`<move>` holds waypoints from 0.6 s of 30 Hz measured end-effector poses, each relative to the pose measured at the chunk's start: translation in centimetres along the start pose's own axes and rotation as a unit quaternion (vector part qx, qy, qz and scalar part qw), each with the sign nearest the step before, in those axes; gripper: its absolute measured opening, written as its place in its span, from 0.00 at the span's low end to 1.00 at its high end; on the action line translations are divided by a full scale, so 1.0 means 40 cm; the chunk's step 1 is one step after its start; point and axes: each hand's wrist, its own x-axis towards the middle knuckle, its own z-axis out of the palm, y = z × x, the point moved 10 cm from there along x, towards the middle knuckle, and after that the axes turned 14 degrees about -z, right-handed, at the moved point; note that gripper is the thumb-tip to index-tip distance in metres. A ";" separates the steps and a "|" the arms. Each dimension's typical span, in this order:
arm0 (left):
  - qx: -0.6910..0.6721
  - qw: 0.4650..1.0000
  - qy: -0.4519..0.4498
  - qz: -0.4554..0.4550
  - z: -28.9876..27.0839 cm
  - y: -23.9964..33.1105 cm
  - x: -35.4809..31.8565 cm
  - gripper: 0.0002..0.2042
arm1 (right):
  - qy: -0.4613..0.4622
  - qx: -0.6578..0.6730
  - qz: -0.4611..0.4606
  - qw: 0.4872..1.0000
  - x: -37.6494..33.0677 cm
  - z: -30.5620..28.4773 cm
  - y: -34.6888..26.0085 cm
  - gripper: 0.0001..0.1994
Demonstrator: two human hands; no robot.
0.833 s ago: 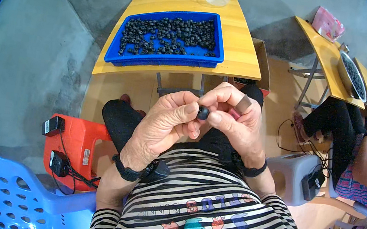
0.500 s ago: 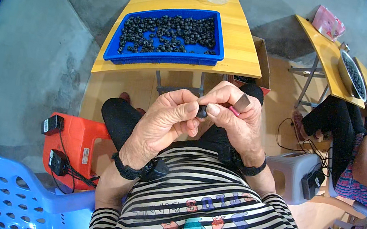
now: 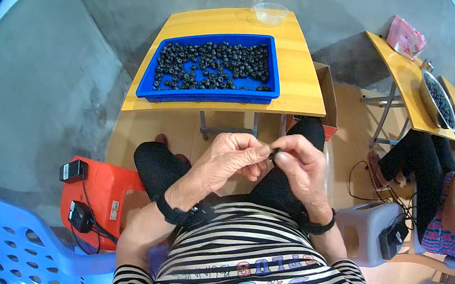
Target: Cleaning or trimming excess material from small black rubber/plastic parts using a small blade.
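Over my lap, a small black round piece [image 3: 274, 154] is pinched between both hands, mostly covered by the fingertips. My left hand [image 3: 235, 157] closes thumb and index finger on one side of it, the other fingers curled beneath. From the opposite side my right hand [image 3: 302, 167] grips it with thumb and forefinger. Whether anything else sits in my right palm is hidden. Beyond my hands, a blue tray [image 3: 210, 96] stands on a yellow table [image 3: 300, 77]. Many similar black pieces [image 3: 217, 68], some showing holes, lie scattered inside it.
A clear plastic bowl [image 3: 270, 14] stands at the table's far edge. Below its right side is a cardboard box [image 3: 327, 98]. A red stool [image 3: 97, 199] with black cabled boxes is at left, a grey stool [image 3: 363, 228] at right. Another person [image 3: 454, 203] sits far right.
Both hands have shifted slightly right and down in the picture, still pinching the black piece. The pink-handled blade seen in my right hand is no longer visible. The whole view has tilted a little.
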 end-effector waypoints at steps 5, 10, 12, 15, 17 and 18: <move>0.179 0.962 0.185 0.087 -0.164 0.173 0.059 0.07 | 0.179 0.016 0.124 0.976 -0.097 -0.249 0.122 0.09; 0.306 0.876 0.348 0.133 -0.387 0.297 0.146 0.07 | 0.261 -0.028 0.156 0.952 -0.176 -0.451 0.247 0.10; 0.364 0.849 0.370 0.095 -0.420 0.295 0.185 0.07 | 0.264 -0.058 0.178 0.946 -0.188 -0.502 0.321 0.10; 0.469 0.784 0.406 0.022 -0.461 0.263 0.261 0.10 | 0.272 -0.085 0.206 0.936 -0.167 -0.567 0.398 0.10; 0.510 0.761 0.400 0.023 -0.451 0.254 0.287 0.10 | 0.268 -0.099 0.216 0.934 -0.129 -0.609 0.459 0.09; 0.550 0.735 0.396 0.027 -0.442 0.256 0.295 0.10 | 0.254 -0.132 0.206 0.936 -0.096 -0.632 0.476 0.11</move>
